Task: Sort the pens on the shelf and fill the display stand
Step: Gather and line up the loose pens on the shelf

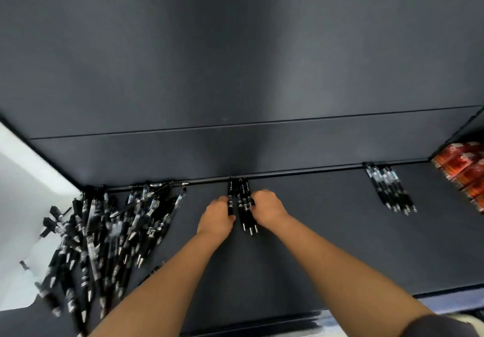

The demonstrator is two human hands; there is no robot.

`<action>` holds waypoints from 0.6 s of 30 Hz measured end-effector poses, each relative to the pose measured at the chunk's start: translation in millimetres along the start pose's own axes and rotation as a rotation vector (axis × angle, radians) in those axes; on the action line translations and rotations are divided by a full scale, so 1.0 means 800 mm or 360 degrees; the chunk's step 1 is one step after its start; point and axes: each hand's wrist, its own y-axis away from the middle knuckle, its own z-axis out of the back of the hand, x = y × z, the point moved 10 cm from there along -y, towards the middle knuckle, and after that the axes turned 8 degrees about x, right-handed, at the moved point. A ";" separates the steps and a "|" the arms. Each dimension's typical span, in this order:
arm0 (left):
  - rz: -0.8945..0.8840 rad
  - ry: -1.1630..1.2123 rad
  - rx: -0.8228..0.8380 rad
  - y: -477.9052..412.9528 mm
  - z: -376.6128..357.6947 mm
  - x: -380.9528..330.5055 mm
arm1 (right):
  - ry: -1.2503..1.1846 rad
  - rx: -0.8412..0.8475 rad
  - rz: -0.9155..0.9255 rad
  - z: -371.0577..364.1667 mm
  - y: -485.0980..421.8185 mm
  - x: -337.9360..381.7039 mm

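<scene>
The bundle of black pens (246,207) lay on the dark shelf (314,232) against its back rail, between both hands. The left hand (216,215) pinched a single pen (230,198) at the bundle's left edge. The right hand (267,207) curled against the bundle's right side; whether it actually gripped could not be determined. An unsorted pile (104,232) lay well to the left.

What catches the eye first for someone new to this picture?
The left hand and right hand close on a small bunch of pens at the middle of the dark shelf. A messy heap of black pens lies at the left; a neat row of pens lies far right.
</scene>
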 end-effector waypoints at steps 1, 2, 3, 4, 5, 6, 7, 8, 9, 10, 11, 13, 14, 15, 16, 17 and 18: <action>-0.0013 0.0000 0.0010 -0.001 -0.003 -0.003 | 0.0014 0.0006 0.0009 -0.002 -0.001 0.002; -0.0027 0.0002 0.0024 -0.001 -0.006 -0.006 | 0.0032 0.0004 0.0017 -0.002 -0.002 0.003; -0.0038 0.0006 0.0039 -0.001 -0.008 -0.008 | 0.0055 0.0000 0.0024 0.000 -0.002 0.003; -0.0042 0.0008 0.0051 -0.002 -0.009 -0.008 | 0.0087 -0.0010 0.0027 0.003 -0.002 0.002; -0.0034 0.0008 0.0054 -0.002 -0.009 -0.007 | 0.0127 -0.0025 0.0031 0.006 -0.002 0.001; -0.0022 0.0000 0.0055 -0.001 -0.008 -0.005 | 0.0165 -0.0039 0.0039 0.010 -0.001 0.001; -0.0014 -0.0016 0.0057 0.000 -0.007 -0.003 | 0.0198 -0.0042 0.0053 0.012 -0.001 0.001; -0.0014 -0.0040 0.0066 0.002 -0.006 0.000 | 0.0227 -0.0031 0.0070 0.012 -0.002 0.003; -0.0022 -0.0074 0.0083 0.004 -0.006 0.003 | 0.0253 -0.0016 0.0079 0.012 -0.002 0.003; -0.0026 -0.0113 0.0098 0.006 -0.004 0.007 | 0.0279 -0.0008 0.0076 0.012 -0.002 0.004; -0.0023 -0.0158 0.0107 0.010 0.000 0.013 | 0.0306 -0.0024 0.0059 0.013 -0.001 0.006; -0.0005 -0.0275 0.0073 0.017 0.017 0.030 | 0.0385 -0.0141 0.0021 0.020 0.003 0.018; 0.0002 -0.0343 0.0033 0.020 0.028 0.039 | 0.0437 -0.0210 0.0034 0.023 0.005 0.027; 0.0010 -0.0407 -0.0018 0.024 0.040 0.048 | 0.0491 -0.0261 0.0087 0.023 0.007 0.043; 0.0016 -0.0458 -0.0068 0.028 0.053 0.057 | 0.0533 -0.0283 0.0172 0.020 0.008 0.062; 0.0018 -0.0496 -0.0114 0.032 0.064 0.067 | 0.0563 -0.0264 0.0274 0.012 0.008 0.083; 0.0016 -0.0529 -0.0151 0.035 0.075 0.076 | 0.0581 -0.0204 0.0378 0.000 0.008 0.104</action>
